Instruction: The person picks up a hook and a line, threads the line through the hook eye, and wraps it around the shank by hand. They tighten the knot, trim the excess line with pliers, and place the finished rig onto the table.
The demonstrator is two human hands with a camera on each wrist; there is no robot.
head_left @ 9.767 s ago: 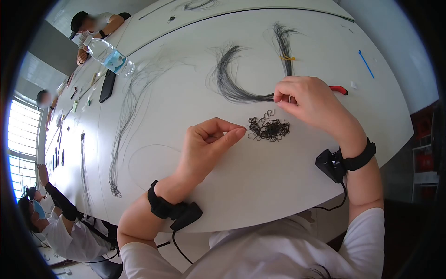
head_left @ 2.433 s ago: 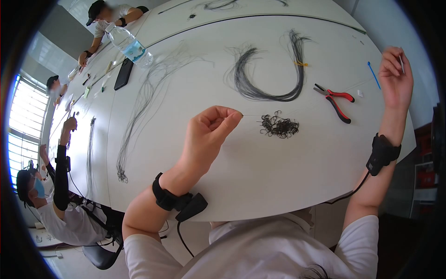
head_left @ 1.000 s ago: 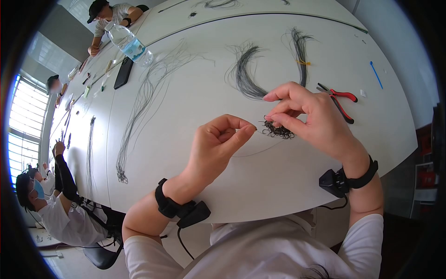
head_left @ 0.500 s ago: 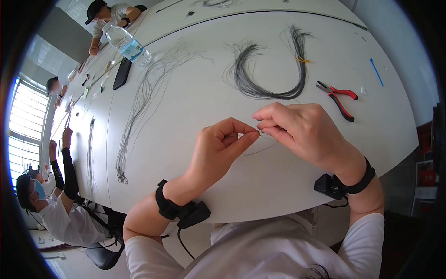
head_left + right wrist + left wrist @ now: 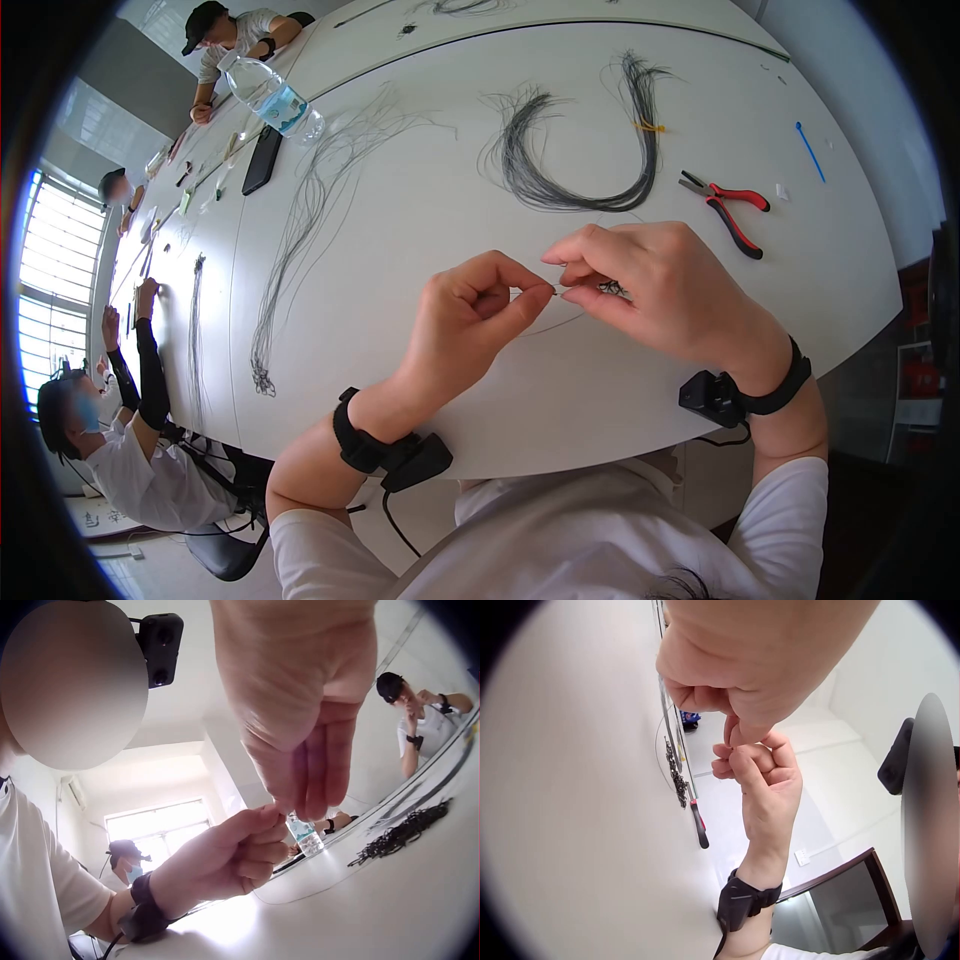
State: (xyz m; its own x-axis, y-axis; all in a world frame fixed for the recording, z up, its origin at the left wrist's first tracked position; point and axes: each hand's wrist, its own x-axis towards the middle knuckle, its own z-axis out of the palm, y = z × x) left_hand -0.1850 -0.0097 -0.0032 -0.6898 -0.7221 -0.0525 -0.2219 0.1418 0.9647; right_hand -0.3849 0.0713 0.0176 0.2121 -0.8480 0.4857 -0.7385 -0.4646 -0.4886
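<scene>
My left hand (image 5: 465, 310) pinches a tiny dark hook-like piece (image 5: 554, 291) between thumb and forefinger; most of it is hidden by the fingertips. Right up against it, my right hand (image 5: 665, 290) pinches a thin line with thumb and fingers. A loop of that thin line (image 5: 560, 325) curves below the hands in the head view. Behind the right fingers lies a pile of small dark hooks (image 5: 612, 287), mostly covered there. The whole pile of hooks (image 5: 401, 834) shows on the table in the right wrist view. Both hands are raised over the white table (image 5: 560, 400).
Red-handled pliers (image 5: 735, 205) lie right of a curved bundle of grey lines (image 5: 530, 170) with a yellow tie. Looser strands (image 5: 290, 250), a black phone (image 5: 262, 160) and a water bottle (image 5: 270, 95) are at left. A blue stick (image 5: 810, 150) lies far right. Other people sit around.
The right hand, stretched far right 2.4 s ago with the line drawn out, has come back to the left fingertips. Over the last half second both hands stay nearly in place.
</scene>
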